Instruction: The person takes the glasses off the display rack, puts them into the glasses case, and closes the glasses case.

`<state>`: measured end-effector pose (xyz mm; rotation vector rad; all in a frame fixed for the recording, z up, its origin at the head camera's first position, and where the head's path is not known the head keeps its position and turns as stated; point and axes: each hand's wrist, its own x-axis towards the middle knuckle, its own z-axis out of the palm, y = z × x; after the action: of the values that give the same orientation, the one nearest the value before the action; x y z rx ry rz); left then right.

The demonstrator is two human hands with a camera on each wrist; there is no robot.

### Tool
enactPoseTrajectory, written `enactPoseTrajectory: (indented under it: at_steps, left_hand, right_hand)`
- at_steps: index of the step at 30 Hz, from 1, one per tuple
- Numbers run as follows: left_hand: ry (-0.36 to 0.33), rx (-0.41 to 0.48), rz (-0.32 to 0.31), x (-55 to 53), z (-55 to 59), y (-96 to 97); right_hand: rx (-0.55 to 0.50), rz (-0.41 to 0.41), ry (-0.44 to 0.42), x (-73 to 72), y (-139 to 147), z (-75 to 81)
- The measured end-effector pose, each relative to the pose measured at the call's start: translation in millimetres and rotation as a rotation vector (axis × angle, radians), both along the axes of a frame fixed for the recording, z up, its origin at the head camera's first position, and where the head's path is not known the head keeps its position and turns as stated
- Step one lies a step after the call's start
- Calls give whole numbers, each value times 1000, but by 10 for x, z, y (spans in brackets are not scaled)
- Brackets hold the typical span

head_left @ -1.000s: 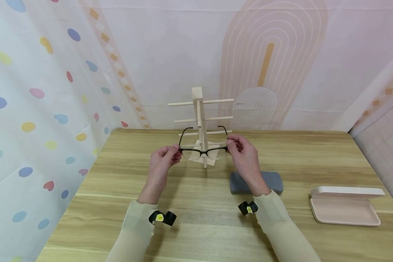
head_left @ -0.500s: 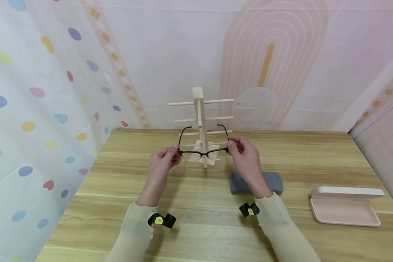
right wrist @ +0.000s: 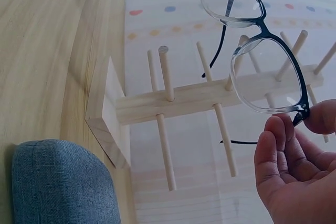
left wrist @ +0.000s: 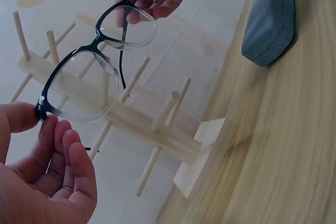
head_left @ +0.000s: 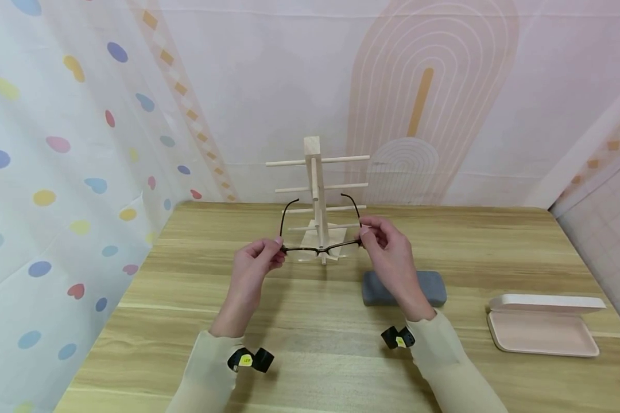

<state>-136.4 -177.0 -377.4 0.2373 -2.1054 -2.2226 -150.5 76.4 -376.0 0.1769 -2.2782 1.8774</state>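
Black-topped eyeglasses [head_left: 322, 250] with clear lenses are held up between both hands, their temples unfolded and pointing away toward the wooden rack. My left hand [head_left: 254, 265] pinches the left hinge corner between thumb and fingers. At the opposite corner, my right hand [head_left: 390, 252] pinches the frame the same way. Behind the glasses stands a pale wooden display rack [head_left: 312, 150], an upright post with several crosswise dowels and short pegs facing forward. In the left wrist view the glasses [left wrist: 97, 40] overlap the rack's upper pegs, and both lenses show.
A blue-grey glasses case [head_left: 431, 288] lies closed on the wood-grain table [head_left: 310, 367], partly behind the right forearm. Farther right, a pale pink case [head_left: 545, 332] stands open. Patterned curtains [head_left: 268, 74] hang behind and at the left of the table.
Both hands have drawn the glasses slightly back toward the person and lower in the head view, the left side more than the right. The rack and cases stay put.
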Motion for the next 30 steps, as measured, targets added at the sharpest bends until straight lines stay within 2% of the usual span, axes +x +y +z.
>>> enactPoseTrajectory:
  at_steps: [10, 16, 20, 30]
  left_hand:
    - [7, 10, 25, 130, 29, 33]
    - [25, 10, 15, 213, 39, 63]
    - [30, 6, -1, 260, 34, 74]
    - [44, -29, 15, 373, -10, 112]
  right_hand:
    - [-14, 29, -6, 97, 44, 22]
    - [-15, 38, 7, 157, 90, 21]
    - [-7, 44, 10, 212, 124, 23]
    - [20, 59, 16, 284, 174, 23]
